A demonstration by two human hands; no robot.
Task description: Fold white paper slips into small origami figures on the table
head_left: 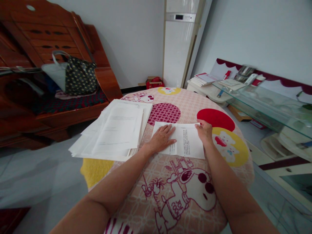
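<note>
- Through the head camera, I find the printed sheet (190, 139) near the middle of the frame, lying on the patterned tablecloth (192, 100) that covers the table.
- A crease runs down the sheet between its two printed halves, and I see it spread out, not doubled over. I judge the handling of this piece to be partway along: the crease is there, yet both hands are on the paper.
- Left of centre, I see a loose stack of papers (122, 130), its edges uneven and its top page faintly printed. Neither hand touches it. I cannot tell whether those pages are finished or waiting, so how much is left overall is unclear to me.
- The left hand (162, 139) lies palm down across the sheet's left half, fingers moderately spread and thumb out toward the crease; it seems to press the paper flat, gripping nothing.
- The right hand (204, 131) is narrow, thumb and curled fingers pinching the sheet's upper right corner. How firm that pinch is, I cannot tell.
</note>
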